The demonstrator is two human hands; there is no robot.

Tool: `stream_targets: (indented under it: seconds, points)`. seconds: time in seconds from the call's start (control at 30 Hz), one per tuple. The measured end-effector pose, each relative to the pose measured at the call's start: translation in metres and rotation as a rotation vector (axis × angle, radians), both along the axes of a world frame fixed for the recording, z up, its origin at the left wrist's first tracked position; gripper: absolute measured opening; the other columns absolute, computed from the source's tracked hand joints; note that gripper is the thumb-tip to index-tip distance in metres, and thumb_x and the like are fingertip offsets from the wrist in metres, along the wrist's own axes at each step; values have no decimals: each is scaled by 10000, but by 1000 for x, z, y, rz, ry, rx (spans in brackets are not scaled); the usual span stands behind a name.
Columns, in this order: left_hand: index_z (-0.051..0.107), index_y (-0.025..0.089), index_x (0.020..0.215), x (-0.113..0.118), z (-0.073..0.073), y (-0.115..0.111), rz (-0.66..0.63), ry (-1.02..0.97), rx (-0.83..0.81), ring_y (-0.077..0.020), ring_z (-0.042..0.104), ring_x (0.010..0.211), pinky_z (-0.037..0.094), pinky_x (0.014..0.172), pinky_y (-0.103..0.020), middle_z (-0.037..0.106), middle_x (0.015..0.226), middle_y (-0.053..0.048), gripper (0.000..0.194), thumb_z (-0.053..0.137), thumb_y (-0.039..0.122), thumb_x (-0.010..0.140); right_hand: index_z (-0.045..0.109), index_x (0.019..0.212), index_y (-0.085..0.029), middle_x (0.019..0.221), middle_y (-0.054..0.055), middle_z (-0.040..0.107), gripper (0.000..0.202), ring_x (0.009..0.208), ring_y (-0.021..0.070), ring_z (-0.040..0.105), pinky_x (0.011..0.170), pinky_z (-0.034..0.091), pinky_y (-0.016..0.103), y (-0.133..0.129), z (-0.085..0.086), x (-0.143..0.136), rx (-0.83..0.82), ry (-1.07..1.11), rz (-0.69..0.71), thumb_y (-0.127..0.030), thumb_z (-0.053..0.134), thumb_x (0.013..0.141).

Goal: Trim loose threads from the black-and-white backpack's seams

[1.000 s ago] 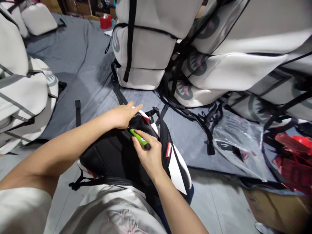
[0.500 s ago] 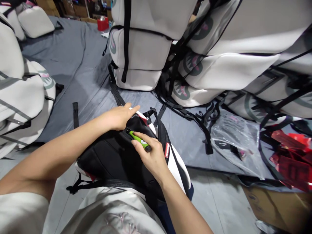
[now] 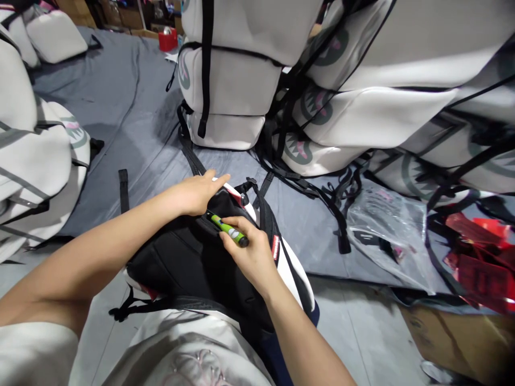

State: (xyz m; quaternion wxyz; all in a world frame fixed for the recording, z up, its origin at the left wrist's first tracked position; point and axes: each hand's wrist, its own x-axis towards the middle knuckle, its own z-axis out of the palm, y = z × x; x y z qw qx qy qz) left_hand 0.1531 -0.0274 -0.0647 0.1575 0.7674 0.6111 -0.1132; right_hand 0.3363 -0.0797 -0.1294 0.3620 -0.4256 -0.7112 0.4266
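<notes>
A black and white backpack [image 3: 173,262] rests against my lap and the table edge, its dark panel facing me. My left hand [image 3: 197,194] is bent over its upper edge and holds the fabric there; some of its fingers are hidden. In my right hand [image 3: 251,249] is a slim green-handled tool [image 3: 227,229] with a black end, gripped between thumb and fingers. Its narrow dark tip points up and left at the black fabric beside my left hand. What exactly the tip touches is too small to tell.
Stacked white backpacks [image 3: 241,80] with shark-mouth prints stand behind and to the right on the grey-covered table [image 3: 116,107]. More white backpacks [image 3: 36,155] are piled at left. A clear plastic bag [image 3: 390,236] and red packets [image 3: 483,262] lie at right, above a cardboard box [image 3: 454,343].
The green handle has rolled slightly in my right fingers, showing more of its pale markings. My left hand and the backpack have hardly moved.
</notes>
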Motion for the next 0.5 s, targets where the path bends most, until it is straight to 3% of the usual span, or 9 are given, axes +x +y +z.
stream_targets:
  seconds: [0.17, 0.33, 0.5]
  points:
    - [71, 259, 1584, 0, 1, 0, -11, 11, 0, -316, 504, 1343, 462, 1045, -350, 198, 1622, -165, 1004, 638, 61, 779, 723, 1050, -238, 1051, 9, 767, 253, 923, 212, 711, 866, 531, 337, -1, -2, -1, 51, 19, 20, -153, 619, 835]
    - [67, 255, 1582, 0, 1, -1, -14, 3, 3, -312, 498, 1349, 457, 1046, -344, 196, 1621, -169, 1002, 630, 51, 779, 726, 1071, -244, 1057, 13, 773, 293, 897, 219, 706, 870, 502, 371, -2, 1, -1, 230, -129, 7, -103, 625, 835]
    - [76, 262, 1578, -1, -2, -1, -13, -6, 15, -314, 490, 1357, 454, 1042, -339, 200, 1619, -165, 1001, 648, 73, 780, 719, 1082, -242, 1067, 9, 773, 310, 917, 212, 712, 871, 492, 364, -2, 1, -1, 263, -151, 23, -76, 639, 832]
